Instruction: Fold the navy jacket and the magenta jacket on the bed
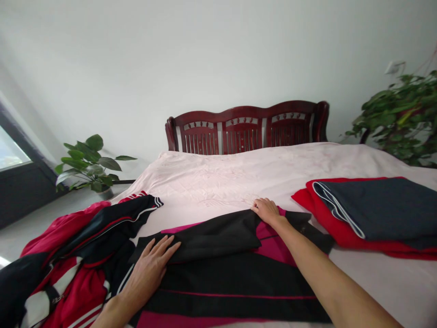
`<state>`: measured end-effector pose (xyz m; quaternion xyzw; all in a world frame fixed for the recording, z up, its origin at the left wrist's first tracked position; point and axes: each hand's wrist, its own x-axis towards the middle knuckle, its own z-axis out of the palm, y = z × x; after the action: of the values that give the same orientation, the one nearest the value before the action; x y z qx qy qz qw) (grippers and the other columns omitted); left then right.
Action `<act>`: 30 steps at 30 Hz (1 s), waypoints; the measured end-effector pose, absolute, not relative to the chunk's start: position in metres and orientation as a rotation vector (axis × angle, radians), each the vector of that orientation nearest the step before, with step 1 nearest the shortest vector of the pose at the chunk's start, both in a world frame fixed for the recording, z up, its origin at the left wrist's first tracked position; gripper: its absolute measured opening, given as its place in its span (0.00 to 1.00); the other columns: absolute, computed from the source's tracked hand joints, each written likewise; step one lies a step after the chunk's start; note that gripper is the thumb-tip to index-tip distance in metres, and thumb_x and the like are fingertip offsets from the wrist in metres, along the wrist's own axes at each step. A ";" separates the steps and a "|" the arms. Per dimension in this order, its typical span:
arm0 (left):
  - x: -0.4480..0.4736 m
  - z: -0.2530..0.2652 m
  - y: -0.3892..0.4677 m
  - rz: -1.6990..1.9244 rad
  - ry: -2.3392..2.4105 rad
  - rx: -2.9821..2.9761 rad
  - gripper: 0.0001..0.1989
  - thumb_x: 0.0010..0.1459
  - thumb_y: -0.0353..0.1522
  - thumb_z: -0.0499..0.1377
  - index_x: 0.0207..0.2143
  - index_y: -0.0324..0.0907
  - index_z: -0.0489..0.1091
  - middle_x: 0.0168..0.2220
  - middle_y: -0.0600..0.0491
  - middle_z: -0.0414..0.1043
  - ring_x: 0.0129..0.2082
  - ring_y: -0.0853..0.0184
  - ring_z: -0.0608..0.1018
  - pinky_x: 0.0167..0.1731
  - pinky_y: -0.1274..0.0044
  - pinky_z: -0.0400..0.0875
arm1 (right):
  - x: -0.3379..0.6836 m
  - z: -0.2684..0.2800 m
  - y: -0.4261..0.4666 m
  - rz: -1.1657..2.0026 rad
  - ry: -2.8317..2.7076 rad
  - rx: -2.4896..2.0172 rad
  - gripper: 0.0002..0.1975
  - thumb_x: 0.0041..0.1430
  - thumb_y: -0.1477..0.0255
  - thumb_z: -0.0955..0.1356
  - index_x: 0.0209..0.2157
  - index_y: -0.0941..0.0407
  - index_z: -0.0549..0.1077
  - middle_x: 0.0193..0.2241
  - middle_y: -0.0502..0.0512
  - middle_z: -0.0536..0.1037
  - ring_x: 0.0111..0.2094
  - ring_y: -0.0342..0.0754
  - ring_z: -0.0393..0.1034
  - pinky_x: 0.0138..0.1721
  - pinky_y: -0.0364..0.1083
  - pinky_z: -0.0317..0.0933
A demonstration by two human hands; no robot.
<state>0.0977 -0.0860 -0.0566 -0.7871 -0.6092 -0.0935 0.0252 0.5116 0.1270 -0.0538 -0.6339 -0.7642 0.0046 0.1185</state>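
A black and magenta jacket (235,275) lies spread on the bed in front of me, one black sleeve folded across its upper part. My left hand (155,259) rests on the left end of that sleeve, fingers stretched out and slightly apart. At the jacket's far edge, near the sleeve's right end, my right hand (268,210) has its fingers curled on the fabric; the fingertips are partly hidden.
Rumpled red, navy and white clothes (85,255) lie at the left. Folded dark grey and red garments (382,209) are stacked at the right. A pink sheet (211,177) covers the bed. Behind stand a dark wooden bench back (241,130) and potted plants (90,159).
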 end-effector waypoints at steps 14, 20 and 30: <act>0.073 -0.016 -0.056 -0.141 -1.804 -2.312 0.27 0.60 0.24 0.49 0.62 0.43 0.65 0.60 0.45 0.69 0.58 0.55 0.72 0.58 0.62 0.65 | 0.482 -0.039 0.002 0.135 -2.756 -0.881 0.27 0.50 0.84 0.64 0.51 0.53 0.73 0.49 0.55 0.75 0.48 0.52 0.66 0.50 0.51 0.61; 0.072 -0.009 -0.026 -0.328 -1.737 -2.167 0.26 0.62 0.23 0.48 0.61 0.43 0.67 0.60 0.45 0.69 0.59 0.55 0.71 0.61 0.61 0.59 | 0.473 -0.035 0.036 -0.230 -2.359 -1.027 0.26 0.57 0.85 0.60 0.52 0.54 0.75 0.48 0.56 0.78 0.48 0.52 0.68 0.51 0.52 0.61; 0.063 -0.038 -0.068 0.055 -1.814 -2.454 0.35 0.57 0.20 0.48 0.63 0.55 0.62 0.67 0.51 0.59 0.66 0.56 0.61 0.63 0.59 0.57 | 0.486 -0.076 0.023 0.003 -2.601 -1.086 0.29 0.59 0.85 0.57 0.57 0.49 0.72 0.58 0.53 0.72 0.58 0.52 0.65 0.58 0.57 0.59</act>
<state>0.0629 -0.0677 -0.0383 -0.8031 -0.5938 0.0180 0.0448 0.4859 0.0227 -0.0762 -0.3801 -0.9109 0.0010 0.1607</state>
